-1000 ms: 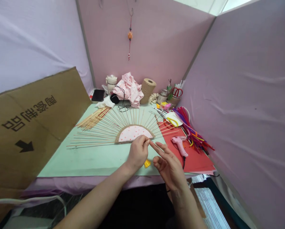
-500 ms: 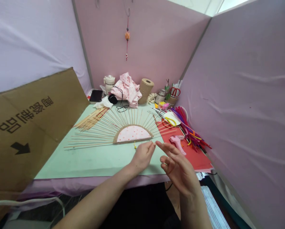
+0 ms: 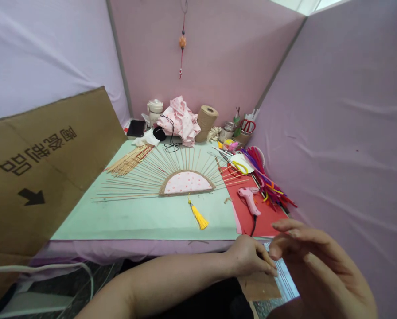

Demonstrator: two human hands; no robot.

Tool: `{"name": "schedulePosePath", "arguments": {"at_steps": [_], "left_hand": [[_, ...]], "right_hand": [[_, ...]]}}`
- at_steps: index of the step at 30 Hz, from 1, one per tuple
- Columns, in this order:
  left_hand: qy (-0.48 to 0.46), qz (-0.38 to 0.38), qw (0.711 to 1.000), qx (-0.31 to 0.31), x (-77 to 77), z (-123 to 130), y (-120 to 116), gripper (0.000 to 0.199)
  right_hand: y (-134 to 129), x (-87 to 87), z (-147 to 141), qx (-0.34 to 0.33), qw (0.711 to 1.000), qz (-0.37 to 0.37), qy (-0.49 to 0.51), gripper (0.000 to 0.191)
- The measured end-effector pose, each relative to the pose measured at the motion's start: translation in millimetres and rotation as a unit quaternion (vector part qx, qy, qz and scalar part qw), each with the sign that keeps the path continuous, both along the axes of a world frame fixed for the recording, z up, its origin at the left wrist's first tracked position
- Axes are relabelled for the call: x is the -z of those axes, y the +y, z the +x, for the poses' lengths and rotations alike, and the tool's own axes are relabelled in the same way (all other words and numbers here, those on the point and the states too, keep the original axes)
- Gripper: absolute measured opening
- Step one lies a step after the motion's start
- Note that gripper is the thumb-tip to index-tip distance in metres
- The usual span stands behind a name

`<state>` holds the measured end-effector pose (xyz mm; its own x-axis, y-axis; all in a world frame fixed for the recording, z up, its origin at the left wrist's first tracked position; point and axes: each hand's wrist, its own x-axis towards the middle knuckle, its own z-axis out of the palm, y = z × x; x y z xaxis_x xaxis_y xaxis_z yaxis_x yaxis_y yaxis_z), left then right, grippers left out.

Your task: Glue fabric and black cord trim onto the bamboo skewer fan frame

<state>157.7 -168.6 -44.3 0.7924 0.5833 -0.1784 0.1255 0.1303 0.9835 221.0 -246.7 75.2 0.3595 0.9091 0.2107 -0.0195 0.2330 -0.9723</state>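
Observation:
My left hand (image 3: pixel 250 258) is past the table's front edge at the lower right, its fingers bent together; whatever they hold, if anything, does not show. Close beside it, my right hand (image 3: pixel 321 261) is raised, fingers loosely curved and apart, nothing seen in them. On the table lies a half-round pad covered in pink dotted fabric (image 3: pixel 188 183), rimmed with brown cord. Thin wooden sticks (image 3: pixel 128 195) fan out from its curved side. A yellow tassel (image 3: pixel 198 215) lies just in front of its straight edge.
A pink glue gun (image 3: pixel 250 199) rests on red sheets (image 3: pixel 268 221) at right, near colourful pipe cleaners (image 3: pixel 271 188) and yellow-handled scissors (image 3: pixel 239 166). Behind stand a twine spool (image 3: pixel 206 124), crumpled fabric (image 3: pixel 180 119) and a bottle (image 3: pixel 155 110). Cardboard (image 3: pixel 52 164) leans at left.
Both hands have moved right and toward me, off the table's front edge. The yellow tassel, mostly covered by my left hand before, now shows fully. The view has shifted slightly.

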Motion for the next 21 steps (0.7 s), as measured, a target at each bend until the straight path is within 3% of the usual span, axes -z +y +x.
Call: {"name": "schedulePosePath", "arguments": {"at_steps": [2,5,7,9,12,17,21], "left_hand": [[-0.034,-0.049,0.998,-0.006,-8.2,-5,4,0.018],[-0.091,-0.140,0.986,-0.001,-30.3,-20,12,0.020],[-0.123,-0.157,0.980,0.010,-45.8,-31,16,0.019],[-0.128,-0.154,0.979,0.047,-57.4,-41,18,0.021],[-0.104,-0.143,0.981,0.085,-66.7,-50,18,0.031],[-0.038,-0.123,0.987,0.097,-72.5,-55,21,0.041],[-0.039,-0.111,0.986,0.117,-70.6,-53,21,0.041]], "right_hand": [[8,3.4,12,-0.009,0.989,-0.047,-0.142,0.017],[18,6.4,41,-0.068,0.922,-0.061,-0.377,0.027],[21,5.4,58,-0.110,0.882,-0.042,-0.456,0.029],[20,2.1,65,-0.160,0.861,-0.021,-0.482,0.029],[19,-3.9,64,-0.190,0.860,0.024,-0.474,0.025],[21,-8.7,55,-0.208,0.869,0.064,-0.443,0.018],[24,-10.0,50,-0.201,0.901,0.059,-0.379,0.014]]}}
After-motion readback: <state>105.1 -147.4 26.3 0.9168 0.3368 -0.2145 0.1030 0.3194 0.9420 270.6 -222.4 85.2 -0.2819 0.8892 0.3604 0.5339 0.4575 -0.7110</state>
